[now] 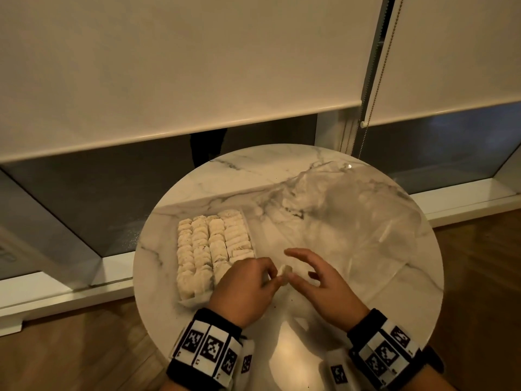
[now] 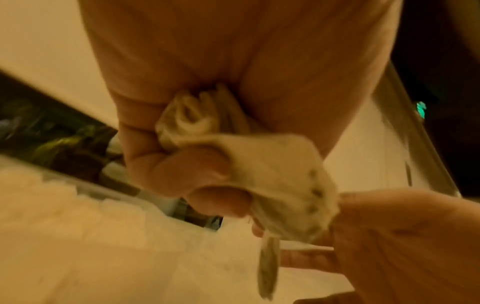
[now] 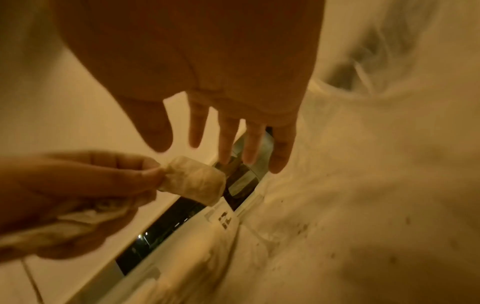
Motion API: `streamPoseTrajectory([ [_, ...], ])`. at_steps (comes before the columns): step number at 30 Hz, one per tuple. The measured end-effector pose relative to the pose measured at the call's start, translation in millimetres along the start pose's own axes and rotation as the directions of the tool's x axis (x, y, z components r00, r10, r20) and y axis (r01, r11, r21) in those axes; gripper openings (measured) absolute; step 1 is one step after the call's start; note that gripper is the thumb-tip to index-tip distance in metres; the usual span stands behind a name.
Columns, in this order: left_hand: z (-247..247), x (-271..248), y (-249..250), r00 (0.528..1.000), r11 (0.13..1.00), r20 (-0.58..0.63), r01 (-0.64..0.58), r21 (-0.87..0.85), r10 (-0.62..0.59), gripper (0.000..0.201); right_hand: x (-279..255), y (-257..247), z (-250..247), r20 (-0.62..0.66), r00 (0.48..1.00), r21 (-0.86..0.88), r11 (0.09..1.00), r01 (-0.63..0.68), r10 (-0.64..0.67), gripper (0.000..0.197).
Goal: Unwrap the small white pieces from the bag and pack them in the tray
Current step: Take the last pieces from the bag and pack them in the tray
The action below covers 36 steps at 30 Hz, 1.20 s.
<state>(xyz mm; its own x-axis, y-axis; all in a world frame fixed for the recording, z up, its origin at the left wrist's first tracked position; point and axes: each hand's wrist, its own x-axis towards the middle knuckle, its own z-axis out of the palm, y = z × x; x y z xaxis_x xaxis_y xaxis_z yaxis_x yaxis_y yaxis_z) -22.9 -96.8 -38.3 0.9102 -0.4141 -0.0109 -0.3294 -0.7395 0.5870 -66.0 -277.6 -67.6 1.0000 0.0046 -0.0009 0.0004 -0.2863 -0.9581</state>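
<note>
Head view first: my left hand [image 1: 244, 286] pinches a small white piece [image 1: 284, 270] between thumb and fingertips, with crumpled wrapper [image 2: 187, 117] bunched in its palm. My right hand [image 1: 318, 280] hangs just beside it, fingers spread and loose, gripping nothing; whether its thumb touches the piece I cannot tell. Just beyond my left hand sits the tray [image 1: 249, 230], its rows packed with white pieces [image 1: 203, 244]. Beyond my right hand the clear bag [image 1: 352, 215] lies flattened on the round marble table [image 1: 253, 170].
</note>
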Motion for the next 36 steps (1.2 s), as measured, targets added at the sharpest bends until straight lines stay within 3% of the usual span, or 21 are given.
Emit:
streamPoseTrajectory([
  [2,-2,2,1,0.998,0.992,0.014,-0.061,0.109,0.060,0.028,4,1,0,0.058,0.998,-0.116,0.992,0.045,-0.039,0.028],
  [6,-2,3,-4,0.996,0.989,-0.016,-0.083,0.126,0.086,0.023,7,-3,-2,0.077,0.994,-0.066,0.995,0.077,-0.072,0.007],
  [9,-1,-1,-9,0.998,0.998,-0.038,-0.055,0.005,0.055,0.018,7,-2,0,0.057,0.996,-0.012,0.997,0.071,-0.070,0.006],
  [13,3,-12,-19,0.988,0.981,-0.151,-0.004,-0.196,-0.026,0.008,11,0,4,0.029,0.998,0.065,0.996,0.062,-0.064,0.006],
  [18,-1,-32,-58,0.940,0.858,-0.183,0.169,-0.485,-0.288,0.008,23,-8,6,-0.004,1.000,0.109,0.994,0.017,-0.017,0.009],
  [21,-10,-44,-82,0.874,0.863,-0.277,0.255,-0.437,-0.398,0.011,33,-17,13,0.034,0.999,0.158,0.987,0.001,-0.006,0.008],
  [24,-17,-50,-100,0.837,0.818,-0.248,0.340,-0.464,-0.489,0.011,47,-24,24,0.043,0.999,0.138,0.990,0.008,-0.014,0.009],
  [31,-21,-55,-98,0.885,0.917,-0.254,0.351,-0.190,-0.391,0.005,82,-24,48,0.095,0.995,-0.101,0.995,-0.013,0.023,0.007],
  [36,-19,-55,-99,0.877,0.920,-0.283,0.354,-0.168,-0.388,0.006,96,-34,57,0.154,0.985,-0.271,0.962,-0.035,0.079,0.011],
])
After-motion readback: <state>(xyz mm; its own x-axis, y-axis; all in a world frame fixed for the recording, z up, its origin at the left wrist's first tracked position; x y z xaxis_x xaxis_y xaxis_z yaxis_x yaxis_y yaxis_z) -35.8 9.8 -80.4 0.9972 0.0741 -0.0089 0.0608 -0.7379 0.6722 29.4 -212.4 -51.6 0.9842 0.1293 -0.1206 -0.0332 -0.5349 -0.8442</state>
